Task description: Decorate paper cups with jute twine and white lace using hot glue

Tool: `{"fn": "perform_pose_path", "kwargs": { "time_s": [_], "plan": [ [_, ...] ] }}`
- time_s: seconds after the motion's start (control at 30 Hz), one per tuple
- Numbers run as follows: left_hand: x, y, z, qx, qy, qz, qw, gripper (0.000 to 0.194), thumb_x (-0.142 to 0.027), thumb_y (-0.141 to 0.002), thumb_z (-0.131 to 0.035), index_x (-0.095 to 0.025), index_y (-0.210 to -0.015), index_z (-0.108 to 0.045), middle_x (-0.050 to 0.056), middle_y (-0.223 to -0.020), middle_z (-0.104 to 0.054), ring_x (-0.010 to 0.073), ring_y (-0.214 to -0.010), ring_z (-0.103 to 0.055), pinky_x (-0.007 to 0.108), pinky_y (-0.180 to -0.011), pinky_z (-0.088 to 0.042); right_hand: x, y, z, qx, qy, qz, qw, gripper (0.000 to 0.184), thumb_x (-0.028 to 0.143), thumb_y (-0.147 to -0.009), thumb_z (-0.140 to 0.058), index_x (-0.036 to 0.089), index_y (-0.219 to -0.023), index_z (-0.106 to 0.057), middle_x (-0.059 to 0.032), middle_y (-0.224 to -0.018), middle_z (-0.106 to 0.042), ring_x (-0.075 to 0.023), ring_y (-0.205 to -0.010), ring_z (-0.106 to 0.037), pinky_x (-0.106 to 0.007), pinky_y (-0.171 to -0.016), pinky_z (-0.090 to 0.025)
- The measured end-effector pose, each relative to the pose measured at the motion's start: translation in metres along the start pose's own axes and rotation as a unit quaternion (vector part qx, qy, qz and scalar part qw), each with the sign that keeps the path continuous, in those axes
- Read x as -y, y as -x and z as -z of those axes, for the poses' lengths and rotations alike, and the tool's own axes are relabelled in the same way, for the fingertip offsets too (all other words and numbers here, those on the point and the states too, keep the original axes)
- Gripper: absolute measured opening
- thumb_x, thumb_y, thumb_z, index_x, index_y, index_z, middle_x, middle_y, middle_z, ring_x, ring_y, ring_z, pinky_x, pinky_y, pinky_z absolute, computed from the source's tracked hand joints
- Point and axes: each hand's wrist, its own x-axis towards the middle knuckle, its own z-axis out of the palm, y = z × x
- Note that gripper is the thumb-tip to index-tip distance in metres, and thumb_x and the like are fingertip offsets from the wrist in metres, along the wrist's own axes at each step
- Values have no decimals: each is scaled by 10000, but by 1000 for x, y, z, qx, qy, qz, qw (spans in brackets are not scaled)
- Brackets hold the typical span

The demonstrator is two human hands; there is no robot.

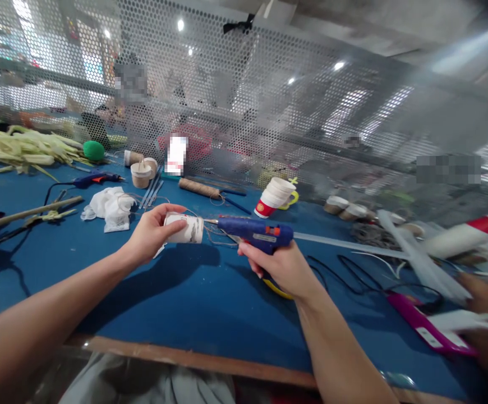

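My left hand (151, 234) is closed round a small white paper cup (185, 228) lying on its side, partly wound with thin twine. My right hand (281, 268) grips a blue hot glue gun (254, 232) by its handle. The gun's nozzle points left and almost touches the cup's base. Both are held a little above the blue table (193, 303). Loose twine hangs between cup and gun.
A stack of paper cups (274, 197) lies behind the gun, a twine spool (199, 188) and twine-wrapped cups (142, 173) further back. Crumpled white cloth (111, 207), a stick (25, 213) and cables lie left. A perforated metal screen (269, 101) backs the table. Pink packaging (429, 325) lies right.
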Motion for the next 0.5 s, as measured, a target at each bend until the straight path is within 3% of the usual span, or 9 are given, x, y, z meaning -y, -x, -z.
{"fn": "perform_pose_path", "kwargs": {
  "time_s": [0.2, 0.5],
  "plan": [
    [0, 0, 0, -9, 2, -1, 1000, 334, -239, -604, -723, -116, -886, -592, 10, -731, -639, 87, -580, -576, 200, -540, -446, 1, 1, -1, -13, 87, 0, 996, 240, 362, -730, -596, 169, -593, -560, 32, -407, -489, -85, -340, -446, -215, -355, -387],
    [1, -1, 1, -9, 5, 0, 1000, 343, -247, -595, -733, -118, -881, -595, 9, -739, -642, 85, -589, -581, 197, -548, -455, -3, 2, -2, -17, 117, -15, 993, 252, 372, -724, -600, 176, -578, -539, 26, -403, -502, -96, -341, -468, -219, -367, -402]
  ]
}}
